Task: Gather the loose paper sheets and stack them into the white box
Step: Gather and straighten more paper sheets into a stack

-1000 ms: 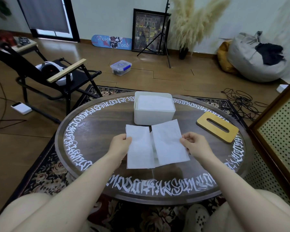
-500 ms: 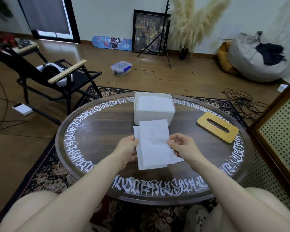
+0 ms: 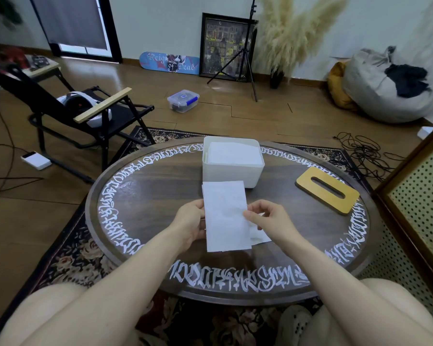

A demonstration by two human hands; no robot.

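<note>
A white paper sheet (image 3: pixel 225 216) hangs folded over itself above the middle of the round table (image 3: pixel 160 196). My left hand (image 3: pixel 189 222) pinches its left edge, and my right hand (image 3: pixel 265 217) pinches its right edge. A corner of another sheet (image 3: pixel 259 237) shows beneath my right hand. Just beyond the sheet stands the white box (image 3: pixel 231 171), with a stack of sheets (image 3: pixel 234 153) inside it.
A wooden tissue-box lid (image 3: pixel 328 193) with a slot lies at the table's right. A perforated cabinet (image 3: pixel 423 208) stands close on the right. Beyond the table are a black folding chair (image 3: pixel 85 113), a plastic container (image 3: pixel 183 100) and a tangle of cables (image 3: pixel 365 151).
My hands have come together, bringing the sheet's two halves over each other into one narrow stack. The box and lid have not moved.
</note>
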